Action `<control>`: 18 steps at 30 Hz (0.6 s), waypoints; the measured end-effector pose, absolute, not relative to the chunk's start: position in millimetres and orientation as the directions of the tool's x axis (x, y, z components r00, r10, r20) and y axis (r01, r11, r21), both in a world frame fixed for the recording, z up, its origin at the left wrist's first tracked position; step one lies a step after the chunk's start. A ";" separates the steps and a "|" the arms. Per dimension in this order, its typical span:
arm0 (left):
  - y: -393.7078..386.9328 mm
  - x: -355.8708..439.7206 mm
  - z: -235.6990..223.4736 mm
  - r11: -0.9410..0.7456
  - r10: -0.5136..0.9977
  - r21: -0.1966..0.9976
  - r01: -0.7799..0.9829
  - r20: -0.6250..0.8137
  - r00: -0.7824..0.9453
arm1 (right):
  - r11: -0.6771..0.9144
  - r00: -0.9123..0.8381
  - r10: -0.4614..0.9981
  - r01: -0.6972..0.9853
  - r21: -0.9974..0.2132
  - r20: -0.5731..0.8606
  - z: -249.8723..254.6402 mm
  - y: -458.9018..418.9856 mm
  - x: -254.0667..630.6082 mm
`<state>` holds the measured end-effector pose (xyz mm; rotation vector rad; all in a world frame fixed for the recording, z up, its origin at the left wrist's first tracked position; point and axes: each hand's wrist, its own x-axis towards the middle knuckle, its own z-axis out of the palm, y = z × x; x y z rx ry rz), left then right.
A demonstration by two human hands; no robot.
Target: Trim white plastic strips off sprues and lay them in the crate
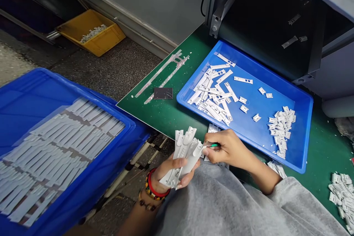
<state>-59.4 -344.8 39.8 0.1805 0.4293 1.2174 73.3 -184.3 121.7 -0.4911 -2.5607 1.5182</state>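
Note:
My left hand [168, 175] grips a bunch of white moulded plastic parts [186, 151], which fan out above the fingers. My right hand [228, 147] is shut on a small green-handled tool [213, 145], and its tip reaches the edge of that bunch; the tip itself is hidden by my fingers. Just beyond both hands lies a blue tray [265, 67]. Long white plastic strips [212, 94] are heaped in its left half, and small white clips [280, 129] lie in a pile at its right. More white pieces [212, 129] show beneath my right hand, partly hidden.
A blue crate [83, 92] with rows of white strips stands at the left. The tray rests on a green work mat [166, 114] holding white runners and a black pad [163, 93]. A yellow bin [91, 33] sits on the floor. White clips [343, 199] are heaped at lower right.

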 end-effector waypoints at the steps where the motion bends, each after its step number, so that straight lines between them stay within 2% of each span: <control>1: -345.0 -61.0 42.3 0.335 0.935 0.394 -0.856 -0.251 0.250 | 0.475 -0.935 0.350 0.228 -0.850 -0.055 122.6 -184.3 73.6; 5: -345.0 -66.8 50.6 0.328 0.931 0.495 -0.805 -0.315 0.185 | 0.529 -0.934 0.352 0.247 -0.812 -0.056 125.0 -183.8 74.2; 9: -343.7 -66.9 51.6 0.298 0.941 0.522 -0.799 -0.300 0.156 | 0.488 -0.941 0.325 0.251 -0.836 -0.093 123.5 -184.7 74.8; 14: -345.2 -65.1 51.5 0.266 0.938 0.599 -0.755 -0.342 0.059 | 0.434 -0.917 0.373 0.310 -0.846 -0.145 121.8 -188.0 77.3; 16: -345.3 -65.8 51.9 0.291 0.918 0.675 -0.678 -0.397 -0.001 | 0.399 -0.896 0.413 0.337 -0.853 -0.161 121.5 -187.8 79.7; 18: -342.6 -66.8 50.1 0.351 0.859 0.789 -0.504 -0.485 -0.161 | 0.367 -0.859 0.486 0.369 -0.854 -0.162 120.6 -186.2 83.2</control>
